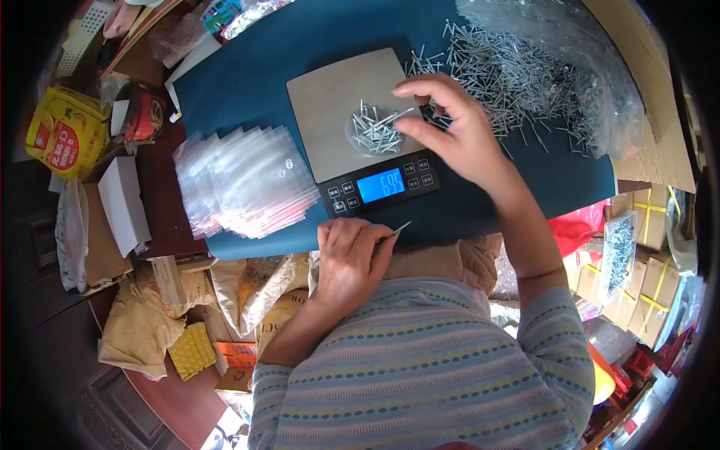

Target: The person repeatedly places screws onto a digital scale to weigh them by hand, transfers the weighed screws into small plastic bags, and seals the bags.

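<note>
My right hand (pixel 463 129) hovers over the right side of a digital scale (pixel 322 112), thumb and forefinger apart beside a small clear round dish (pixel 349 136). Silver screws (pixel 376 133) fill the dish, one sticking out toward my thumb. The scale's blue display (pixel 381 185) seems to read 695; a decimal point is too small to tell. At the table's near edge, my left hand (pixel 350 253) is closed, with a thin pointed screw (pixel 403 226) poking out between thumb and forefinger. Left of the scale lies a fanned stack of clear zip bags (pixel 247 180).
A big heap of loose screws (pixel 502 75) spreads over the blue-green table (pixel 315 34) at the back right, beside a clear plastic sheet (pixel 555 30) and a cardboard box (pixel 652 82). A yellow package (pixel 67 131) and a red jar (pixel 142 112) stand left.
</note>
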Tool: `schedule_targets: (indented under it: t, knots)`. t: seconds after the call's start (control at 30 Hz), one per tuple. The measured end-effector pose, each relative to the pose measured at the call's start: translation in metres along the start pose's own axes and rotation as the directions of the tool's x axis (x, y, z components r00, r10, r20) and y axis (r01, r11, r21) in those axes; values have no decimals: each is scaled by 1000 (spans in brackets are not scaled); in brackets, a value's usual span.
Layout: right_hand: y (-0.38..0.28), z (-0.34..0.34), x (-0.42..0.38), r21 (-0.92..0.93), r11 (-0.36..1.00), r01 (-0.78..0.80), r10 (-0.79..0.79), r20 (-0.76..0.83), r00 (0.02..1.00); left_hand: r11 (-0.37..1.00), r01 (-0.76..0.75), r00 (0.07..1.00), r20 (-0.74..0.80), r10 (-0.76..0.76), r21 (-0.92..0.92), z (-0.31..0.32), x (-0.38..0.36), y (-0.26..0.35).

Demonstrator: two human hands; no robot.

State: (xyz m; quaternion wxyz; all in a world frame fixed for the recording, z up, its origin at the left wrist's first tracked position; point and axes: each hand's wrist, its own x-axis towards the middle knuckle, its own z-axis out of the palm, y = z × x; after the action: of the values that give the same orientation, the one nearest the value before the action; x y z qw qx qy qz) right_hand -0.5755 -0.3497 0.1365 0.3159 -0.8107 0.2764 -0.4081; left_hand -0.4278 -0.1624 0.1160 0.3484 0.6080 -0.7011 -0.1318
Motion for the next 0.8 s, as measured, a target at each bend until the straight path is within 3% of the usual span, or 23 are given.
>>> schedule_targets:
  t: [0.13,0.27,0.33,0.4,0.47,0.73,0.8]
  knots:
    - [-2,5,-8,-8,1000,16,-16,48,999,1000,23,1000,-16,-22,13,-8,2,1]
    - [15,-19,-27,-86,990,-115,121,61,991,999,44,999,-22,-45,-14,-10,1,-4]
    - [-1,-31,-34,8,980,-199,190,262,946,997,48,999,-18,-49,-58,-9,0,-4]
    - [-21,-35,-45,131,931,-340,232,506,831,997,-2,1000,-15,1,-73,-6,1,-2]
    - [-33,-26,-56,179,913,-367,174,643,746,995,-49,999,3,50,-85,-4,3,2]
    - [-30,-14,-71,99,928,-360,165,757,632,984,-120,979,152,139,-131,-7,-1,0]
    - [-19,-21,-69,57,974,-220,142,605,784,994,-92,985,140,99,-53,-14,-1,-7]
